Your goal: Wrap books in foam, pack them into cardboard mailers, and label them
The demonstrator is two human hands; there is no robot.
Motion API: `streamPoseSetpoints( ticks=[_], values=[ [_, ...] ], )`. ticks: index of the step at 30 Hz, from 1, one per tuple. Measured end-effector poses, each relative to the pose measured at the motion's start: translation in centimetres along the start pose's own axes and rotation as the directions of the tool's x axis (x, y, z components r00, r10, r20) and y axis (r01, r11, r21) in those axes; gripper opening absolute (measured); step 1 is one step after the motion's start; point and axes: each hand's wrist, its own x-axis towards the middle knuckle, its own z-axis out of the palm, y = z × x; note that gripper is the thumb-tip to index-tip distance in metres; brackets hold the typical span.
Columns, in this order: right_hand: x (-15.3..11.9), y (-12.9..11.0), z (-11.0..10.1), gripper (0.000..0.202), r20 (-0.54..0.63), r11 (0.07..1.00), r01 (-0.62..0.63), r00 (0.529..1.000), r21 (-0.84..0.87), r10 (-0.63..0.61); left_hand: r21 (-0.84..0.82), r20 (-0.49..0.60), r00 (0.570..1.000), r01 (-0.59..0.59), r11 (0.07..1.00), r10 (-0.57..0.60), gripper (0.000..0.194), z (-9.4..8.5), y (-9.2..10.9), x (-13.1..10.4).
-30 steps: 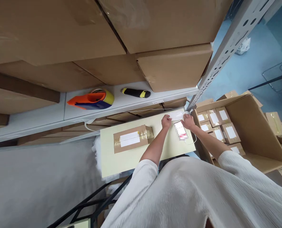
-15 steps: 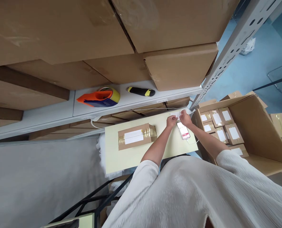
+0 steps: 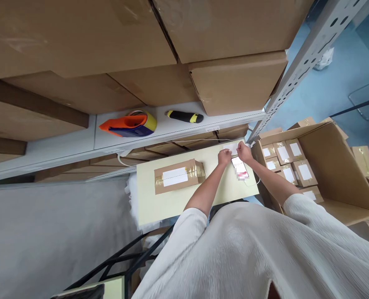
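Note:
Near the far right end of the pale table (image 3: pixel 150 207), my left hand (image 3: pixel 224 157) and my right hand (image 3: pixel 244 152) are closed on a small white paper (image 3: pixel 233 148) that stretches between them. Just below the hands a phone (image 3: pixel 240 167) lies with its screen lit, a white cable beside it. To the left of my left arm, a long cardboard box (image 3: pixel 179 177) with clear tape and a white label rests on the table.
A shelf (image 3: pixel 168 124) across the front carries large cartons (image 3: pixel 238 83), an orange tape dispenser (image 3: pixel 130 123) and a black-and-yellow cutter (image 3: pixel 185 116). At right, an open carton (image 3: pixel 343 166) holds several small labelled boxes. A perforated metal post (image 3: pixel 309 60) rises beside it.
More of the white paper shows between my hands, which have moved only slightly. The view has shifted a little.

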Motion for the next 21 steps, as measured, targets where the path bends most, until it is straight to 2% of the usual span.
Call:
streamPoseSetpoints(
  ticks=[3,7,8,12,17,21],
  values=[
    [-0.6,0.8,-0.8,0.027,0.0,0.988,0.016,1.0,-0.156,-0.017,0.211,-0.023,0.999,-0.032,0.977,0.038,0.037,-1.1,0.1,0.2],
    [-1.7,1.6,-1.5,0.035,0.03,0.949,-0.025,0.999,-0.315,0.037,0.286,-0.132,0.991,0.012,0.958,0.027,0.009,-2.7,0.0,0.7],
    [-1.9,1.6,-1.6,0.039,0.036,0.939,-0.037,0.998,-0.341,0.052,0.282,-0.167,0.986,0.03,0.959,0.018,0.012,-3.0,0.0,0.8],
    [-2.0,1.5,-1.6,0.044,0.05,0.91,-0.09,0.991,-0.405,0.121,0.25,-0.267,0.964,0.077,0.965,-0.008,0.048,-4.2,-0.1,1.1],
    [-1.5,1.8,-1.2,0.033,0.057,0.914,-0.145,0.982,-0.379,0.179,0.141,-0.336,0.942,0.033,0.989,0.017,0.057,-5.6,0.4,1.0],
    [-1.8,2.7,-1.1,0.032,0.024,0.94,-0.148,0.986,-0.309,0.164,0.045,-0.369,0.929,-0.006,0.999,0.022,0.067,-6.9,0.9,0.2]
  ],
)
